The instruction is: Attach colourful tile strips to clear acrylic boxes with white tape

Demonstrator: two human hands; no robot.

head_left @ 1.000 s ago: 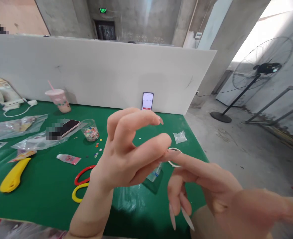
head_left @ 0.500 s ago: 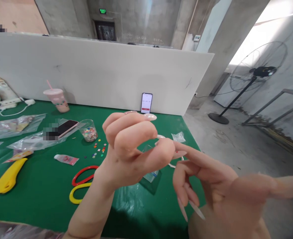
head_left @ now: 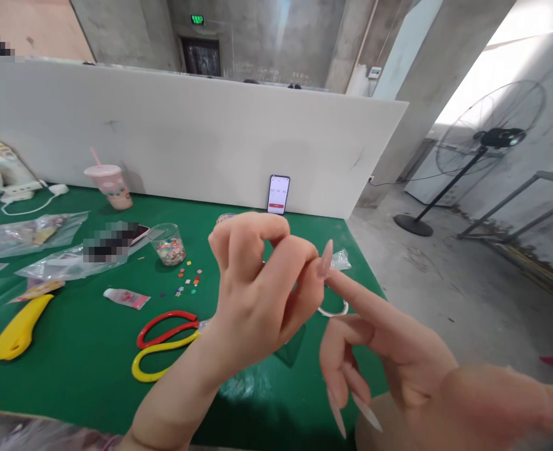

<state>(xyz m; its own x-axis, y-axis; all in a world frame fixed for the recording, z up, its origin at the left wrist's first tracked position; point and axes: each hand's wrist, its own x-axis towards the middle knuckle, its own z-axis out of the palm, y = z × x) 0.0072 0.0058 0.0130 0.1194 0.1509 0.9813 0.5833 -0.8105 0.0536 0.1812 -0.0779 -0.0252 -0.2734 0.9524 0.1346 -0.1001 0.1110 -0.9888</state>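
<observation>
- Step in hand: close fingertip work between two bare hands, judged to be contact or pressing at a long fingernail (head_left: 327,257) right of the frame's centre. The nail points upward; which finger bears it cannot be told with certainty.
- Next move: judged to require a steady left hand and light, controlled pressure from the right index finger. Excess force could cause a slip at the contact point.
- Left hand (head_left: 262,288), centre of frame: fingers bent strongly inward, fingertips gathered toward the right hand. Whether they pinch a small item is hidden — cannot be told.
- Right hand (head_left: 398,357), lower right: index finger extended toward upper left, its tip meeting the left fingertips; middle and other fingers hang bent, nails downward; thumb spread away to the right edge, blurred. No item is visible in its grasp.
- Nearest items: a white ring (head_left: 333,314) lies behind the right index finger, partly covered; a clear packet (head_left: 341,259) lies just above that finger in the frame.
- Supplies, left of centre: small coloured pieces (head_left: 196,281) scattered beside a clear cup (head_left: 170,250) — itself part-filled with similar pieces; scissors (head_left: 166,346) below, partly behind the left forearm.
</observation>
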